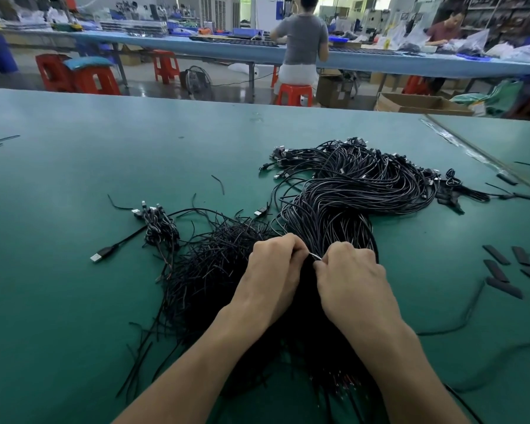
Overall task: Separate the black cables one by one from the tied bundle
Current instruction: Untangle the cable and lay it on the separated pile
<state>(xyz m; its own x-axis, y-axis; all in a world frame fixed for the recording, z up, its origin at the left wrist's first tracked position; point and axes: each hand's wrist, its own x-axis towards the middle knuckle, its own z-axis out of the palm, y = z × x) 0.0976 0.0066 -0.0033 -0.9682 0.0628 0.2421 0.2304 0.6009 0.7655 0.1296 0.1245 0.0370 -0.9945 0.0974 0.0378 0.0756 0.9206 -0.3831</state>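
In the head view, the bundle of black cables point(343, 194) lay at centre right of the frame on the green table mat point(74, 209). It was a thick, glossy sheaf of thin round cords that curved from metal-tipped USB plugs at its upper end down to a dark mass under the wrists at lower centre. The left hand point(273, 267) and right hand point(349, 276) met over its narrow waist, fingers curled, each pinching an end of a thin pale strand point(314, 256) stretched between them. Left of them sat a bristly pile of short black strands point(214, 258), and flat matte black strips point(499, 270) lay at the right edge.
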